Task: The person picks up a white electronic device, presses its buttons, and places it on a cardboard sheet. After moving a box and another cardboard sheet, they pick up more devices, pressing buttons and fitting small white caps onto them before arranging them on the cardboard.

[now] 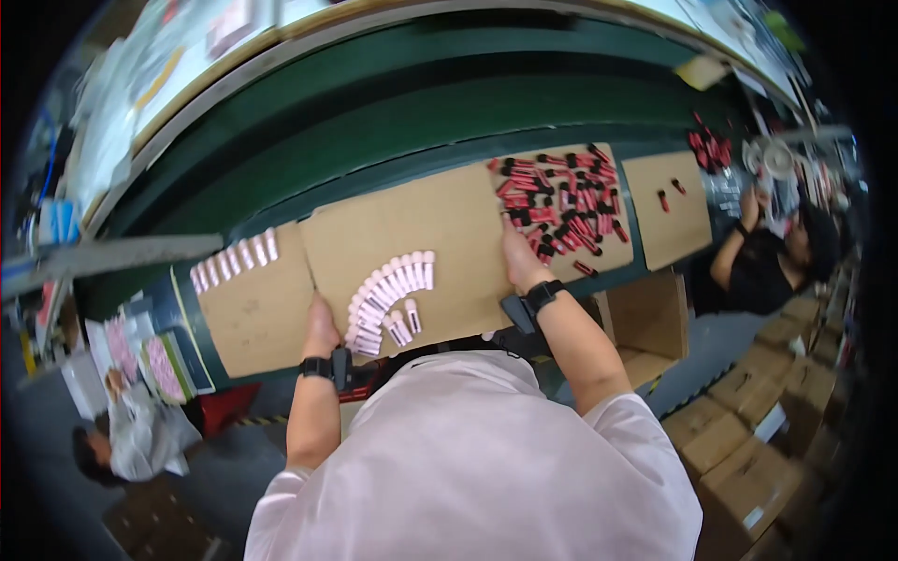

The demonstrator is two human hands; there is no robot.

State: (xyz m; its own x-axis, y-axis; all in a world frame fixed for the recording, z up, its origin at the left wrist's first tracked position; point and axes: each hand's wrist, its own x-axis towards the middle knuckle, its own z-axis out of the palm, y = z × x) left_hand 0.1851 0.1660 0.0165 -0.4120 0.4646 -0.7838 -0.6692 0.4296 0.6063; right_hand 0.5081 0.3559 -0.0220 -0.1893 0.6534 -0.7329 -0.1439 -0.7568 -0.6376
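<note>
A brown cardboard sheet [407, 215] lies on the green conveyor bench in front of me. My left hand [321, 327] is at its left edge and my right hand [522, 257] at its right edge, both closed on the sheet with the fingers partly hidden. Toward the sheet's near left part, several small pale pink tubes [398, 273] are set side by side in a curved row. A few more pink tubes [400, 329] stand inside that curve. Just beyond my right hand, many red tubes with black caps [566, 201] lie in a loose heap.
On the left, another cardboard sheet [253, 318] carries a row of pink tubes [234, 257]. At right, a further sheet [659, 210] bears two red tubes. Co-workers sit at both ends. An open cardboard box [645, 313] is below the bench; stacked cartons [753, 467] stand lower right.
</note>
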